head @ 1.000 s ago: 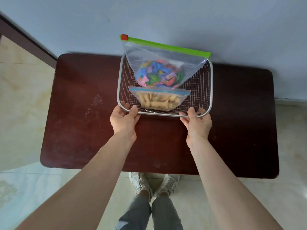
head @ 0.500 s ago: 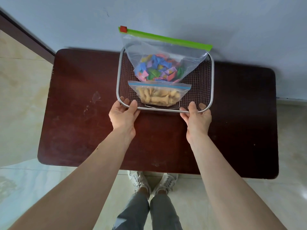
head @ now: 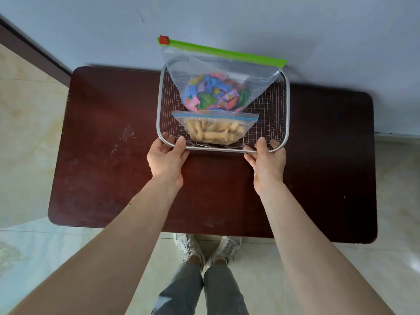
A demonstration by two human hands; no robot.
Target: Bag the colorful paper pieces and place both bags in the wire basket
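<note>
A wire basket stands on the dark wooden table, at its far edge against the wall. Inside it leans a large clear bag with a green zip strip and red slider, filled with colorful paper pieces. In front of that lies a small clear bag with a blue zip, holding tan snack pieces. My left hand grips the basket's near rim at the left corner, thumb over the rim. My right hand grips the same rim near the right corner.
A pale blue wall rises directly behind the basket. A dark door frame runs along the left. Beige tiled floor surrounds the table. My legs and white shoes are below the table's near edge.
Basket and both hands sit slightly farther from me, toward the wall, than a second ago. The grip on the rim is unchanged, and the bags have not shifted inside.
</note>
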